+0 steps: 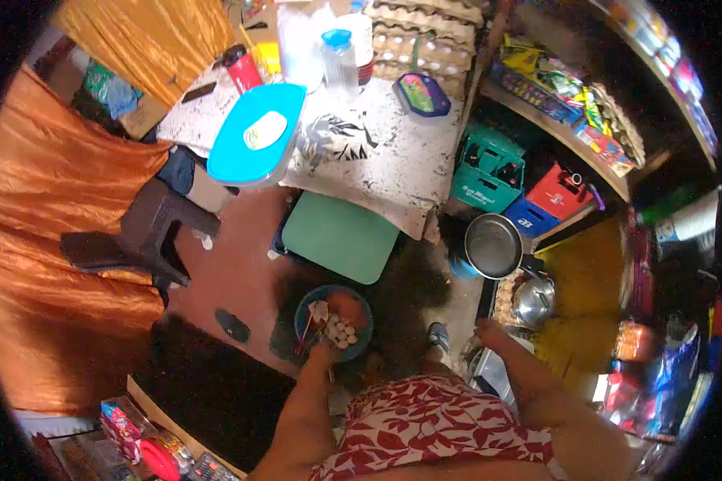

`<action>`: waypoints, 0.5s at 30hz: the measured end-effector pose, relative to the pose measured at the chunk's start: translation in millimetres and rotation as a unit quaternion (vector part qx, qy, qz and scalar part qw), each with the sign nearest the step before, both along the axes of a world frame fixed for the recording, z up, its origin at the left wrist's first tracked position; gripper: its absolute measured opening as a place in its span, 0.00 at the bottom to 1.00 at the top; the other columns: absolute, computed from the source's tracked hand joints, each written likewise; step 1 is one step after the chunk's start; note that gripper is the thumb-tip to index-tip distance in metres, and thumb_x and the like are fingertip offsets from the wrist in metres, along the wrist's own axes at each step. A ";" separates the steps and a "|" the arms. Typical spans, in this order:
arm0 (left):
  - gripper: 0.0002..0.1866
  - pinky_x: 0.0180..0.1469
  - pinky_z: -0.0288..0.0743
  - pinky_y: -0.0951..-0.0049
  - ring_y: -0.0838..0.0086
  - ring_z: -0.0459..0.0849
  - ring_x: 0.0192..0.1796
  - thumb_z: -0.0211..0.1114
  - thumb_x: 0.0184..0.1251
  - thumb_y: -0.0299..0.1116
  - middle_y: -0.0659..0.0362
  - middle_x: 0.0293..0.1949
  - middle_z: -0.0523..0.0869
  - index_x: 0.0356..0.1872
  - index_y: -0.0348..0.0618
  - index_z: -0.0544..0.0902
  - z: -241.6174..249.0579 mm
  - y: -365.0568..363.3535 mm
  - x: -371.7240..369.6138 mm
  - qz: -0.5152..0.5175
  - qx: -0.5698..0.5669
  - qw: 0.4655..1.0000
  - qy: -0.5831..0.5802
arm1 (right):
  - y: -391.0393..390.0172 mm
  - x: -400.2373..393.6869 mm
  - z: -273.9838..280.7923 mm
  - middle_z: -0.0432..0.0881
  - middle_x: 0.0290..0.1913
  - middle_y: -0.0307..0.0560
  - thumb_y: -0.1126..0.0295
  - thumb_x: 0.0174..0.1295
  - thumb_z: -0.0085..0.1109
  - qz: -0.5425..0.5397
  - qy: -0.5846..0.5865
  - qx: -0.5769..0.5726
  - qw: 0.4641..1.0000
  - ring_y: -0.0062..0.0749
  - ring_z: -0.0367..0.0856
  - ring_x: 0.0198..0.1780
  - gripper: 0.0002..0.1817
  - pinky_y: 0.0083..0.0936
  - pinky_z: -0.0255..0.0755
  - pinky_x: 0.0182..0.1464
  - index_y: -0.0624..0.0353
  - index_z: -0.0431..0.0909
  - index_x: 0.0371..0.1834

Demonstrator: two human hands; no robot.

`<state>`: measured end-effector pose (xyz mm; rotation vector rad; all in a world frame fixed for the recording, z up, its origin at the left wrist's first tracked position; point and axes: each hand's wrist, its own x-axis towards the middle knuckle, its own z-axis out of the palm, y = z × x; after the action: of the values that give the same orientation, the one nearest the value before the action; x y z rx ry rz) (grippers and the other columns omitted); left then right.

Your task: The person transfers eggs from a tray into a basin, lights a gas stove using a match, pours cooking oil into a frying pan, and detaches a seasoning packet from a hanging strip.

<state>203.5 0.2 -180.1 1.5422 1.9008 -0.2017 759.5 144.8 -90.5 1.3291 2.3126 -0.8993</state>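
A round dark bucket (pixel 301 309) holds several pale round pieces (pixel 342 330), something reddish-orange, a crumpled light piece and a thin red stick. At its near rim is my left hand (pixel 322 351), which appears closed on the edge, though its fingers are small and partly hidden. My right hand (pixel 489 332) is out to the right, beside a whitish box (pixel 512 362) and close to a shiny metal pot (pixel 533 302). Whether its fingers touch or hold anything is not clear.
A table (pixel 409 172) bears a blue-lidded container (pixel 237 152), jugs and egg trays (pixel 413 48). Below it stands a green-topped stool (pixel 341 236). A frying pan (pixel 493 246), a green crate (pixel 489 168) and shelves are right; a dark plastic chair (pixel 148 232) and orange curtains (pixel 64 192) left.
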 end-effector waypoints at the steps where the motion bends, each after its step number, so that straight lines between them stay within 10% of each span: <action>1: 0.24 0.48 0.78 0.54 0.49 0.86 0.43 0.65 0.57 0.45 0.43 0.43 0.86 0.49 0.37 0.80 33.4 20.8 -5.8 0.035 0.019 0.998 -0.041 | -2.4 -1.1 19.6 0.82 0.43 0.47 0.62 0.61 0.54 -0.006 -0.006 0.018 1.000 0.40 0.83 0.46 0.15 0.37 0.78 0.46 0.50 0.80 0.49; 5: 0.25 0.50 0.77 0.55 0.49 0.85 0.46 0.65 0.57 0.47 0.44 0.42 0.86 0.49 0.38 0.80 141.7 89.9 -14.1 0.211 0.115 0.958 -0.158 | -14.7 -14.4 59.6 0.82 0.38 0.43 0.64 0.60 0.55 -0.110 -0.027 -0.010 0.993 0.38 0.83 0.47 0.12 0.35 0.80 0.43 0.48 0.82 0.45; 7: 0.24 0.50 0.77 0.57 0.50 0.84 0.48 0.65 0.58 0.47 0.45 0.43 0.86 0.51 0.40 0.80 131.3 96.6 -27.2 0.231 0.134 0.947 -0.180 | -8.7 -12.9 45.3 0.82 0.41 0.42 0.63 0.59 0.56 0.235 -0.217 0.058 0.946 0.38 0.82 0.50 0.11 0.38 0.81 0.44 0.44 0.83 0.43; 9: 0.24 0.50 0.77 0.57 0.50 0.84 0.48 0.64 0.59 0.47 0.46 0.43 0.87 0.51 0.41 0.81 172.6 93.2 -21.0 0.144 0.160 0.967 -0.135 | 5.8 -4.4 7.2 0.82 0.42 0.43 0.64 0.61 0.55 0.348 -0.184 0.103 0.913 0.39 0.81 0.50 0.11 0.38 0.81 0.45 0.41 0.84 0.43; 13: 0.23 0.50 0.77 0.56 0.49 0.84 0.48 0.63 0.59 0.49 0.45 0.42 0.87 0.48 0.41 0.82 159.9 54.8 -29.7 0.081 0.075 0.984 -0.137 | 38.1 -33.1 9.9 0.84 0.41 0.50 0.64 0.53 0.61 0.203 0.009 0.176 0.963 0.46 0.83 0.46 0.13 0.39 0.78 0.45 0.55 0.83 0.41; 15: 0.22 0.51 0.77 0.55 0.48 0.84 0.48 0.63 0.59 0.49 0.45 0.42 0.87 0.46 0.43 0.83 115.4 34.9 -39.5 0.093 -0.035 0.988 -0.119 | 62.4 -86.5 95.5 0.84 0.47 0.48 0.58 0.59 0.59 -0.067 0.032 0.083 0.994 0.46 0.83 0.48 0.13 0.41 0.77 0.51 0.48 0.84 0.44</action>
<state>164.0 35.1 -64.8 1.2722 1.8134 0.0005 673.0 207.2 5.0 1.5622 2.4155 -0.8162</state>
